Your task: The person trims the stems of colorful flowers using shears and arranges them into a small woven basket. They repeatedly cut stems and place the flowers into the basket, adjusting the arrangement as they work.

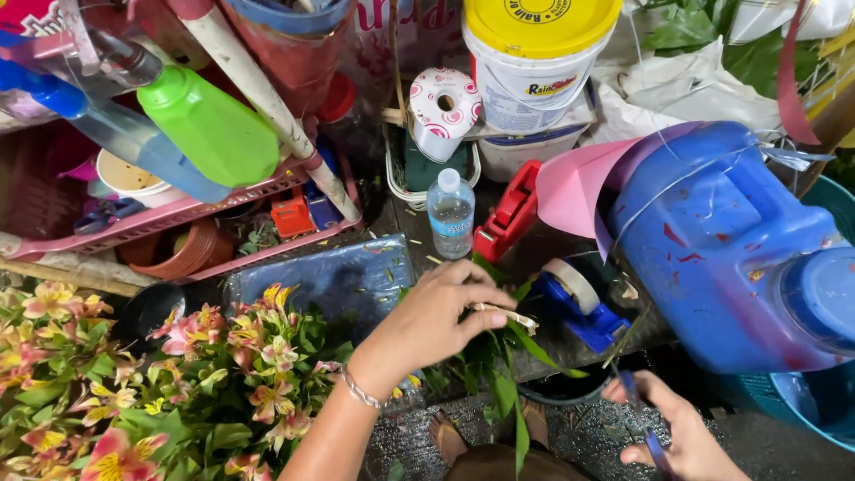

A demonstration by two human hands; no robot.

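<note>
A head-worn view looks down on a crowded flower-worker's bench. Near the centre, the person's left hand (436,316), with a thin silver bracelet at the wrist, is curled closed with thumb and fingers pinched around a bunch of green stems (499,356) bound with pale tape or string at the fingertips. The bundle's long axis runs from about twelve o'clock, at the pinched top, down toward six o'clock, where narrow, smooth leaves hang loosely. At about four o'clock from that hand, low in the picture, the right hand (681,436) is wrapped around the blue handles of a pair of scissors (643,419); the blades are too blurred to tell how far apart they stand. At nine o'clock from the left hand lies a mass of pink and yellow lilies (178,383) with speckled petals and soft leaves. At twelve o'clock stands a small clear plastic water bottle (451,214) with a white cap. At three o'clock sits a blue tape dispenser (579,303) holding a beige roll, and beyond it a large, scuffed blue plastic jerrycan (730,249) lies on its side. A green spray bottle (205,125) rests tilted in a pink plastic basket at ten o'clock.
</note>
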